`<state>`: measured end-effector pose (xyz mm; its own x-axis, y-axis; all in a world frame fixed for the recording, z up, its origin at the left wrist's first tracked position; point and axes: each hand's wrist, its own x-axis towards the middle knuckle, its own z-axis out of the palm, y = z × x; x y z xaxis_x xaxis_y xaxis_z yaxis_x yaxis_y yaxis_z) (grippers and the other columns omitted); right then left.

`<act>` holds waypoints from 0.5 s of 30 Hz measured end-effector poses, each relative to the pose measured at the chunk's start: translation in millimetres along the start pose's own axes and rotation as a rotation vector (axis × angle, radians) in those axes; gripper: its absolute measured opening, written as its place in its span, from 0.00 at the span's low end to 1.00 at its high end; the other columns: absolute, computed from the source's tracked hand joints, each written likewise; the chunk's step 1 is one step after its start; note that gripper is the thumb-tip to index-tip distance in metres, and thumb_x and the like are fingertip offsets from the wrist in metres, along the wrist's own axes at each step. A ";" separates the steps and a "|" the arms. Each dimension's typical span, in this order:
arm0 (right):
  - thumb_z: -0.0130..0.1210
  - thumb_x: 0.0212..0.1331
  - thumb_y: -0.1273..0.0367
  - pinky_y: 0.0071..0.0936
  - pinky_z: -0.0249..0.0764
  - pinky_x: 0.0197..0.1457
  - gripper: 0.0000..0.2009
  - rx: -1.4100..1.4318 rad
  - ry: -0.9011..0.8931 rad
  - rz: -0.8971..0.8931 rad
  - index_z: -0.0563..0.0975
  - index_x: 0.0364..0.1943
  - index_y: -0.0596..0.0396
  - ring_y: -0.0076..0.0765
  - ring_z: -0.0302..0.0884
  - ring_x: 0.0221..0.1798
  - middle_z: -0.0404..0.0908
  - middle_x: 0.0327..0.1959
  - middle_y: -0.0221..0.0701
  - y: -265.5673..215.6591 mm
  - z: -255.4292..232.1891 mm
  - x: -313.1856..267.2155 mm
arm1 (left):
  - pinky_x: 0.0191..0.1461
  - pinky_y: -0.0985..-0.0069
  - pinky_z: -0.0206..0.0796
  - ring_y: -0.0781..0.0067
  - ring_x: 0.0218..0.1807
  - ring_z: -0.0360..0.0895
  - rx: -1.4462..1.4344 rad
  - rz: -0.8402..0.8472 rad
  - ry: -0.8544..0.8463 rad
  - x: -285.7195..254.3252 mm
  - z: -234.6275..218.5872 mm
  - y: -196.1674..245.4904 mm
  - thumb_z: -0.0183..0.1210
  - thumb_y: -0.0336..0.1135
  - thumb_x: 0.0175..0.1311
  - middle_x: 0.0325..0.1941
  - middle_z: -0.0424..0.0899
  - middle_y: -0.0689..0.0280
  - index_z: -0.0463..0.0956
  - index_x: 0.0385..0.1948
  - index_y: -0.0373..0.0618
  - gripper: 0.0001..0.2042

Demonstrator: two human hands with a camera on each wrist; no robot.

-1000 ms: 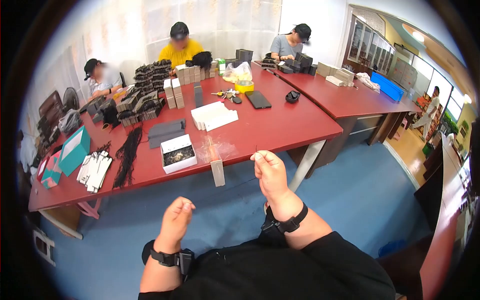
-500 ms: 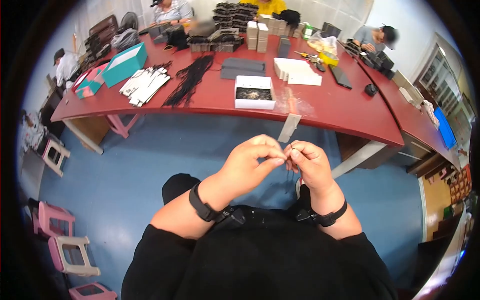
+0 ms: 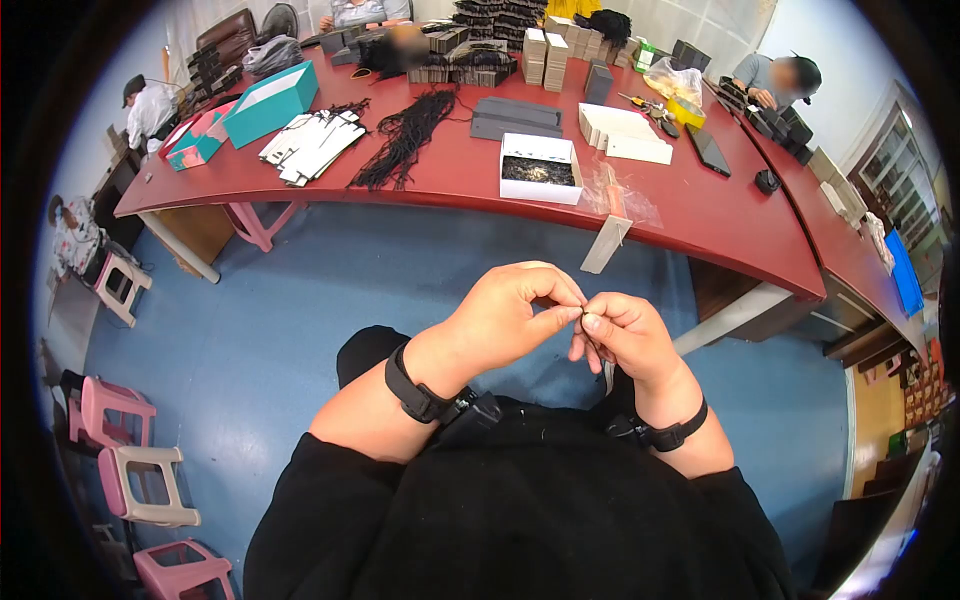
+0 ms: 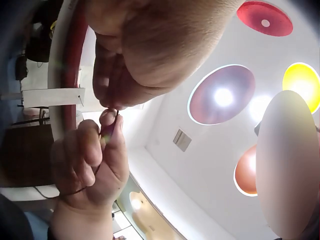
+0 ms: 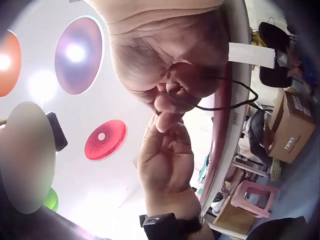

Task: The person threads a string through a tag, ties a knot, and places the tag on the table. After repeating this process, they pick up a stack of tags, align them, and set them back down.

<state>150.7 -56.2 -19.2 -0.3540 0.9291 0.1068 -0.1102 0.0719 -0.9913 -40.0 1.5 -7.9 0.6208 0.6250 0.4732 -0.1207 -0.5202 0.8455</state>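
In front of the body, my left hand (image 3: 505, 312) and right hand (image 3: 632, 335) meet at their fingertips. A thin black cord (image 5: 220, 108) passes between them, and its slack bows out from the right hand in the right wrist view. In the left wrist view, the cord's end stands at the right thumb and forefinger, with the left fingertips right at it. Each hand pinches the cord between thumb and forefinger; the exact grip point is partly hidden by fingers. A white card strip (image 3: 606, 246) juts over the table's front edge just beyond the hands.
On the red table (image 3: 450, 203) lie a white box (image 3: 540, 190) of dark bits, a bundle of black cords (image 3: 405, 140), white cards (image 3: 625, 135), white tags (image 3: 312, 145) and a phone (image 3: 709, 150). People sit at the far side. Stools (image 3: 150, 485) stand at left.
One second ago my hands were apart, the right one raised near the table edge. They have come together at the fingertips, and the head view has tilted down and swung left.
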 end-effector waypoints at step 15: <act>0.53 0.61 0.67 0.13 0.52 0.21 0.08 -0.025 0.111 0.114 0.76 0.30 0.58 0.11 0.55 0.19 0.66 0.18 0.18 4.1 -14.0 1.7 | 0.46 0.78 0.69 0.72 0.41 0.77 -0.055 -0.028 0.026 -0.6 -1.0 -18.1 0.62 0.24 0.53 0.36 0.79 0.62 0.71 0.42 0.37 0.14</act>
<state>162.6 -49.2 -24.2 -0.2583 0.9660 -0.0144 -0.0518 -0.0287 -0.9982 -38.9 11.1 -23.2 0.6043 0.6543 0.4547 -0.1466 -0.4696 0.8706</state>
